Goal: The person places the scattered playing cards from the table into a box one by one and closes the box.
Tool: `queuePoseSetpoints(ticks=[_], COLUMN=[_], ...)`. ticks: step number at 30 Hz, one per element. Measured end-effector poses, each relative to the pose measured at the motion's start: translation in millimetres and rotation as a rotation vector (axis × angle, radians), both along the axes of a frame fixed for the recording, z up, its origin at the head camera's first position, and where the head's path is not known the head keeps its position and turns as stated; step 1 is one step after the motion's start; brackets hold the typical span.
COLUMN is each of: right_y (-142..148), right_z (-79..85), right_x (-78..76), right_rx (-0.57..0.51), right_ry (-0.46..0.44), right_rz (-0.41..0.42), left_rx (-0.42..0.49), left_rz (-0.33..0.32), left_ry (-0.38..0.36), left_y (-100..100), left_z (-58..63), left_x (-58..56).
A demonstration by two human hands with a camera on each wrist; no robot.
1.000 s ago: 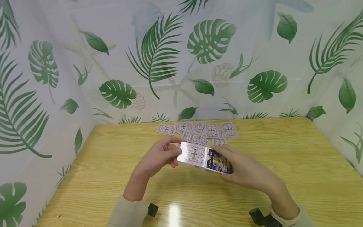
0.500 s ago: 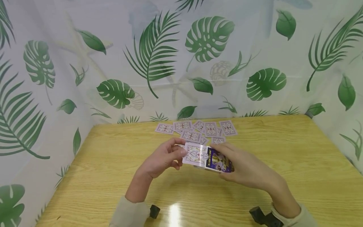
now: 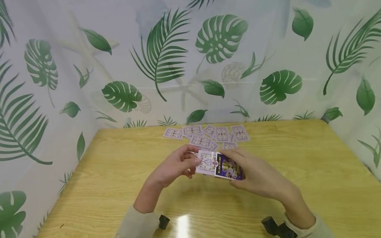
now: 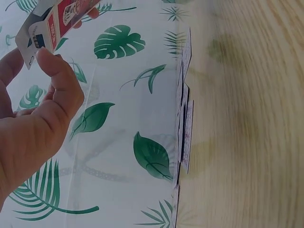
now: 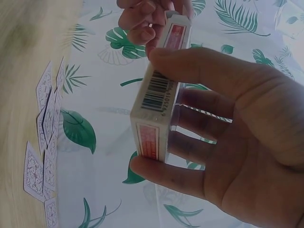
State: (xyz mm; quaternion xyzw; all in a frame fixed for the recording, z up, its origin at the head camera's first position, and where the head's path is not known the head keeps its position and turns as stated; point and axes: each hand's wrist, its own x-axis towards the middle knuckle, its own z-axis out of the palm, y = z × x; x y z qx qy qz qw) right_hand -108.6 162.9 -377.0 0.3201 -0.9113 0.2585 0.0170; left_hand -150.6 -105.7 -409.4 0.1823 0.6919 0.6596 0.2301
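Observation:
Above the table my right hand [image 3: 260,175] grips a playing card box [image 3: 228,167] with a dark purple face and white edges. The right wrist view shows thumb and fingers around its long sides, beside a barcode. From the box's left end sticks a playing card [image 3: 206,162] with a patterned lilac back, partly inside. Its outer end is pinched between thumb and fingers of my left hand [image 3: 174,167]. In the left wrist view the thumb of the left hand [image 4: 42,109] lies against the card's end, close to the box's red side [image 4: 71,12].
Several playing cards [image 3: 200,141] lie face down, overlapping, on the wooden table [image 3: 119,165] near its back edge. A white cloth [image 3: 178,92] printed with green leaves hangs behind and at the sides. Dark wrist mounts [image 3: 163,221] sit at both cuffs.
My left hand has moved right, toward the box, and the card has slid further in, so less of it sticks out. The right hand keeps its grip on the box almost unmoved.

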Motion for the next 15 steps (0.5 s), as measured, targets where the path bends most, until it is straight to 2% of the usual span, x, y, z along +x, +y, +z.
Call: queuePoseSetpoints(ticks=[8,15], right_y=[-4.6,-5.8], right_z=[-1.4,-3.2], right_x=[-0.9,0.3], right_rx=[0.033,0.048], right_ry=[0.005,0.017], right_rz=[-0.008,-0.004], left_rx=[-0.035,-0.065], left_rz=[0.01,-0.006], left_ry=[-0.002,0.007], left_y=[3.7,8.2], left_z=[-0.3,-1.6], left_x=[2.5,3.9])
